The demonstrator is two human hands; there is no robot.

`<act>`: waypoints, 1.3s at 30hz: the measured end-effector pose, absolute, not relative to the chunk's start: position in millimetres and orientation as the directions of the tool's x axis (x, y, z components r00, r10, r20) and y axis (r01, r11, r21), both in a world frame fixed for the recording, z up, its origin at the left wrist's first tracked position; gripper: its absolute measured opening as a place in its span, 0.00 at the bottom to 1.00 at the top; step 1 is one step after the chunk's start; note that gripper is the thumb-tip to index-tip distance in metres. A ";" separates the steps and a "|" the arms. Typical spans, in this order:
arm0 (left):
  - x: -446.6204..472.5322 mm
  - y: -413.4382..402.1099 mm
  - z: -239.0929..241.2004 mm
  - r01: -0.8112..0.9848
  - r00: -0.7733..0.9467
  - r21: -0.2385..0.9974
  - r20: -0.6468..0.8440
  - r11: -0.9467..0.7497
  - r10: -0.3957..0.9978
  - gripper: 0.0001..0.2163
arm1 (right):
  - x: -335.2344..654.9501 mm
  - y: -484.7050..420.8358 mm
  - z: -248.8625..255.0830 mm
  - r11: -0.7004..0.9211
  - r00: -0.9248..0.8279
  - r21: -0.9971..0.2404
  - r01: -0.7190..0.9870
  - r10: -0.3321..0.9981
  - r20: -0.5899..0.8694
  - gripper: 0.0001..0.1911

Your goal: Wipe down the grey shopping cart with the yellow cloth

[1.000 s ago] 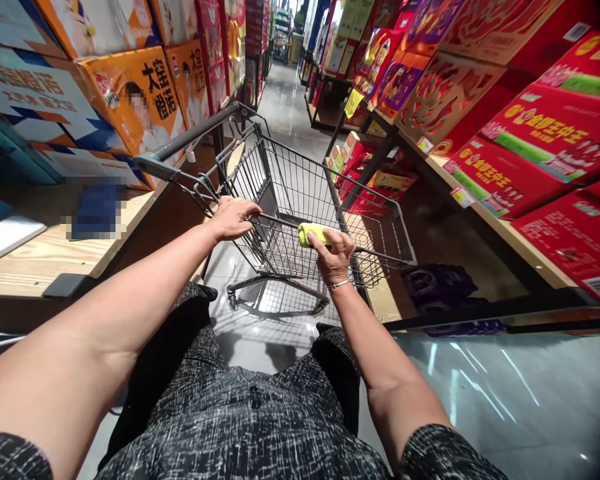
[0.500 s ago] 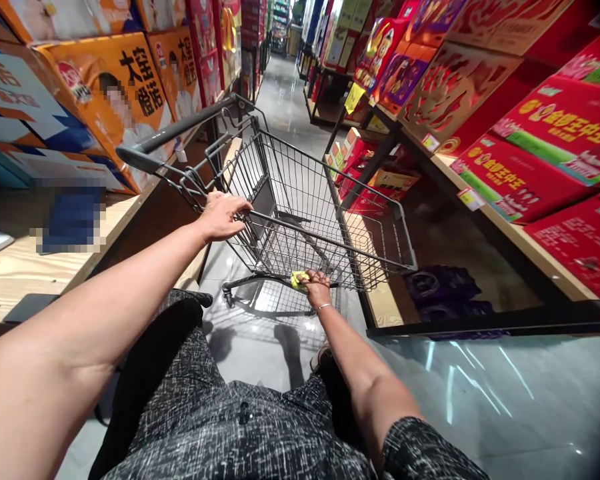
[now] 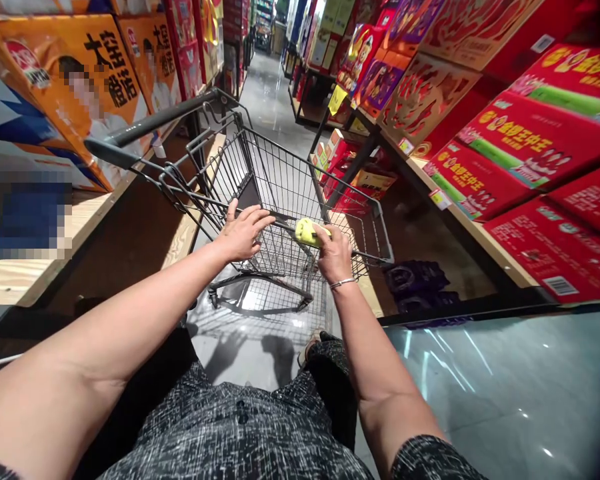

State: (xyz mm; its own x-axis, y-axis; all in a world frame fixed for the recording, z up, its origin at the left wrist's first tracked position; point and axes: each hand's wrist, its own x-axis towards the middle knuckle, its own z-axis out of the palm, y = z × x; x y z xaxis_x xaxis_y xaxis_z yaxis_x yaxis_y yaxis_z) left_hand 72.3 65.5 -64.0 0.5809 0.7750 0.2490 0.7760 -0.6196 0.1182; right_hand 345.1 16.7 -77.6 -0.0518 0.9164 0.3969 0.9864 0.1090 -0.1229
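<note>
A dark grey wire shopping cart (image 3: 219,94) stands side-on in front of me, its handle bar to the left. My right hand (image 3: 336,259) is closed on a crumpled yellow cloth (image 3: 306,231), pressed around the near top rail of the basket. To its left, my left hand (image 3: 244,233) is at the same rail with fingers stretched out and nothing in them. Whether its fingertips touch the rail I cannot tell. Through the mesh the basket shows no goods.
Shelves flank the aisle. On the left are orange cartons (image 3: 65,87) above a wooden ledge (image 3: 25,283); on the right, red gift boxes (image 3: 517,143) and purple packs (image 3: 417,283) low down. A glossy tiled floor (image 3: 273,87) runs ahead between them.
My right hand has risen with the cloth from the lower frame to the top rail. My left hand has let go of the rail and spread its fingers. The view has shifted slightly right.
</note>
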 end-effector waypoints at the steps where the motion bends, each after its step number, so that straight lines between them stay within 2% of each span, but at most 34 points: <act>1: 71.7 66.9 -65.5 0.772 0.578 0.138 0.256 -0.621 0.775 0.31 | 365.8 13.5 -78.5 0.072 -0.019 -0.133 0.989 0.930 0.367 0.40; 5: 66.9 74.7 -68.0 0.750 0.577 0.200 0.269 -0.631 0.771 0.28 | 458.2 3.3 -77.5 -0.056 0.101 -0.191 0.980 0.968 0.231 0.35; 8: 66.6 77.1 -67.6 0.742 0.579 0.206 0.284 -0.638 0.765 0.28 | 498.1 4.5 -75.1 -0.081 0.122 -0.229 0.970 0.977 0.173 0.32; 15: 57.3 84.8 -60.5 0.804 0.527 0.185 0.220 -0.565 0.821 0.27 | 468.0 7.7 -70.5 -0.053 0.070 -0.170 0.984 0.993 0.094 0.31; 18: 53.3 93.1 -51.7 0.852 0.481 0.148 0.155 -0.502 0.863 0.27 | 443.6 -3.6 -73.1 -0.100 0.122 -0.147 0.984 0.981 0.150 0.33; 21: 60.0 101.0 -42.0 0.869 0.472 0.110 0.105 -0.482 0.875 0.25 | 415.0 -10.2 -78.9 -0.117 0.157 -0.174 0.978 0.959 0.237 0.35; 24: 75.7 105.7 -38.9 0.835 0.536 0.105 0.071 -0.541 0.841 0.23 | 379.5 -2.9 -88.3 0.014 0.052 -0.175 0.985 0.927 0.372 0.35; 27: 89.1 106.5 -45.0 0.799 0.583 0.124 0.079 -0.588 0.809 0.25 | 344.2 15.4 -105.6 0.147 -0.085 -0.078 0.986 0.848 0.524 0.31; 30: 92.2 105.8 -53.3 0.785 0.591 0.151 0.106 -0.601 0.800 0.27 | 321.0 32.6 -133.5 0.189 -0.151 -0.007 0.982 0.802 0.578 0.27; 33: 88.3 106.0 -57.5 0.783 0.583 0.177 0.126 -0.596 0.803 0.26 | 315.7 35.6 -171.6 0.247 -0.224 0.019 0.969 0.843 0.489 0.26; 36: 84.1 107.1 -58.9 0.777 0.583 0.188 0.147 -0.601 0.799 0.26 | 325.6 18.8 -214.9 0.286 -0.283 0.025 0.958 0.925 0.252 0.22; 39: 82.6 108.7 -60.7 0.768 0.592 0.191 0.154 -0.612 0.791 0.27 | 346.4 -9.1 -250.1 0.227 -0.230 0.047 0.973 0.971 0.068 0.16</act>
